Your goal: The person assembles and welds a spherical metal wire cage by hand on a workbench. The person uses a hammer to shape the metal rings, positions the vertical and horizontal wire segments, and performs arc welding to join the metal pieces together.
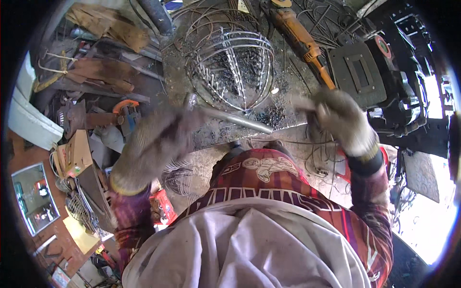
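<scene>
My left hand, in a grey knit work glove, is blurred by motion. A bare metal pipe sticks out from its fingers to the right, with a short cylindrical piece showing just above them. My right hand, gloved too, is raised near the table's right front edge. Motion smears its fingers and a brownish shape beside them, so what it holds, if anything, is unclear. Between and beyond the hands, a rounded cage of welded metal rods lies on the table, with rough welds along its ribs.
Dark bits litter the worktable around the cage. An orange power tool lies at the far right, beside a dark welding shield. Bent rods are piled at the back. Wood scraps and an open cardboard box stand left.
</scene>
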Motion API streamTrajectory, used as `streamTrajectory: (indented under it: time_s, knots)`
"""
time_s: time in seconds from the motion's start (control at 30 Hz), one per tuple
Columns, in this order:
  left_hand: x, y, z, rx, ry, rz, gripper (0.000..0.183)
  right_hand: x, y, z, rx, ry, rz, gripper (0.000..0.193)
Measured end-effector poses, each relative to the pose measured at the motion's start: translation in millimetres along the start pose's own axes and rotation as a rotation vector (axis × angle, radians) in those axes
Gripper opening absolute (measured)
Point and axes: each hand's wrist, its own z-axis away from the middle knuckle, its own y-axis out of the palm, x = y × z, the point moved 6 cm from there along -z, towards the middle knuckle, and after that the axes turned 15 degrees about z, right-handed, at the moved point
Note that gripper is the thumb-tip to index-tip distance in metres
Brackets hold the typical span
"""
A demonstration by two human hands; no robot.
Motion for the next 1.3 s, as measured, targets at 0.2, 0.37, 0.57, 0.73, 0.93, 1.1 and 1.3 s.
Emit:
streamTrajectory:
  time_s: [0.2,0.37,0.57,0.73,0.93,1.1,1.3]
  knots:
    - [23.8,-39.8,-76.5,-0.246,0.513,-0.873,0.024,-93.9,16.0,-108.8,-0.348,-0.139,-0.129,0.028]
    - [57.5,-67.6,-94.3,-0.458,0.554,-0.995,0.03,-119.4,14.7,-135.3,-0.469,-0.083,-0.015,0.025]
    - [72.1,-74.0,-102.1,-0.553,0.651,-1.031,0.027,-133.9,11.9,-152.2,-0.623,-0.135,0.247,0.025]
    - [68.5,-65.5,-95.0,-0.593,0.62,-1.136,0.028,-148.2,21.3,-155.9,-0.521,-0.112,0.058,0.028]
    - [68.7,-88.7,-92.6,-0.642,0.106,-0.343,0.031,-174.5,10.8,-157.9,-0.524,-0.161,0.3,0.032]
    - [45.1,-105.5,-63.3,-0.662,0.353,-0.541,0.03,-158.2,14.5,-154.4,-0.476,-0.104,0.241,0.032]
    - [79.0,-66.4,-59.0,-0.512,0.202,-1.318,0.047,-163.7,11.3,-155.9,-0.443,-0.084,0.269,0.032]
